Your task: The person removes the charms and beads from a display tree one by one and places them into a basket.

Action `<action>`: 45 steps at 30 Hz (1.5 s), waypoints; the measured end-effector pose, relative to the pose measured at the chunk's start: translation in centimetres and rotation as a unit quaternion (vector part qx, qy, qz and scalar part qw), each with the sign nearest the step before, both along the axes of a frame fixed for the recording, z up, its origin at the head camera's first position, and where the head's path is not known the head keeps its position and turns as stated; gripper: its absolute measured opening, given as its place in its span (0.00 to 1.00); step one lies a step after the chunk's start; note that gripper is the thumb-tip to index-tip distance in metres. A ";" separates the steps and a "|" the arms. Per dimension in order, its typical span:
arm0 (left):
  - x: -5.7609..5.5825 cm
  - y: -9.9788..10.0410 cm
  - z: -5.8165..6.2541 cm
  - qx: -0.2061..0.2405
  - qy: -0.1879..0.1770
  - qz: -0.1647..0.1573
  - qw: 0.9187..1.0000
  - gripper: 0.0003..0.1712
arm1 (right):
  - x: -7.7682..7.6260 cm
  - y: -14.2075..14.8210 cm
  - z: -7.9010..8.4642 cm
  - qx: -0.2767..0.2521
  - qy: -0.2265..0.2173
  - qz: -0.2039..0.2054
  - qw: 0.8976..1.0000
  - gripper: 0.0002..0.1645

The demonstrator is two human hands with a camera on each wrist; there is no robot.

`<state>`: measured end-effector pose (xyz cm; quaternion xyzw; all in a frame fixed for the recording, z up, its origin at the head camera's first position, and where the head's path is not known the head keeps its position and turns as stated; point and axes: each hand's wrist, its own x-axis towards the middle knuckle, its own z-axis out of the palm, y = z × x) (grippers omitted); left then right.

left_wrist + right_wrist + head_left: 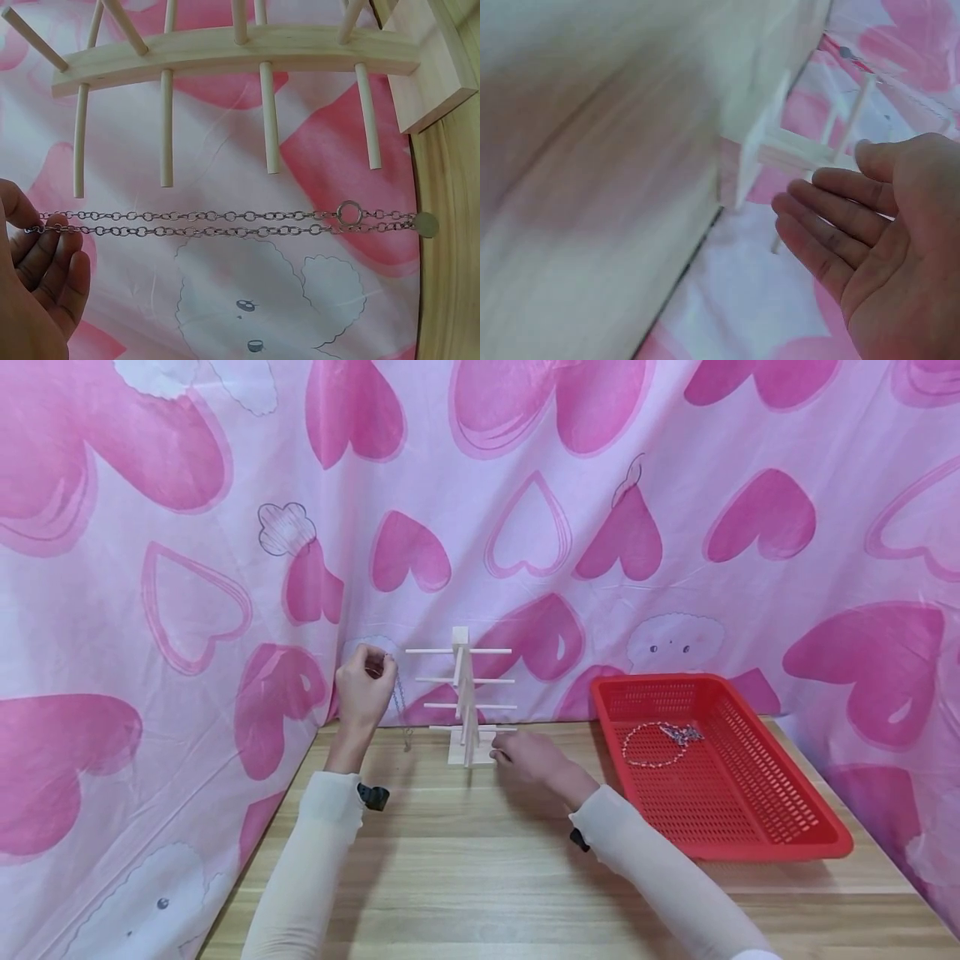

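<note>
My left hand [365, 689] is raised to the left of a wooden peg stand [225, 56]. Thumb and fingertips pinch a silver chain necklace [187, 232] at its top. Its two strands hang side by side, with a small metal ring and a pale round pendant [427, 225] at the low end. In the left wrist view the chain runs past the peg tips, apart from them. My right hand [536, 756] is low at the right of the stand's base [457, 752]. In the right wrist view its fingers [840, 210] are loosely bent, with nothing in them.
A red plastic basket [738, 852] stands on the wooden table [480, 877] at the right. In it lie a beaded necklace [626, 752] and a small bunched silvery-blue piece of jewellery [682, 734]. A pink heart-print cloth [525, 410] hangs behind and beside the table.
</note>
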<state>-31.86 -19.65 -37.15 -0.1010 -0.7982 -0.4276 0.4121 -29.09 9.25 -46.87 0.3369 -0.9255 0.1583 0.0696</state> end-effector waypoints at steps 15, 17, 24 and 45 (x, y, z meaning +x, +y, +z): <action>1.4 0.4 0.8 0.008 0.006 -0.017 1.000 0.04 | 1.0 2.8 6.5 -0.009 0.013 -0.018 1.000 0.08; 1.8 0.6 1.1 0.010 0.006 -0.019 1.000 0.04 | 1.2 3.5 7.3 -0.011 0.008 -0.027 1.000 0.08; 3.1 1.1 2.0 0.007 0.014 -0.028 0.999 0.04 | 1.5 6.5 8.9 -0.020 0.012 -0.058 0.998 0.04; 6.1 4.1 4.1 -0.002 0.054 -0.110 0.992 0.03 | 3.1 15.7 10.9 -0.032 -0.046 -0.168 0.984 0.14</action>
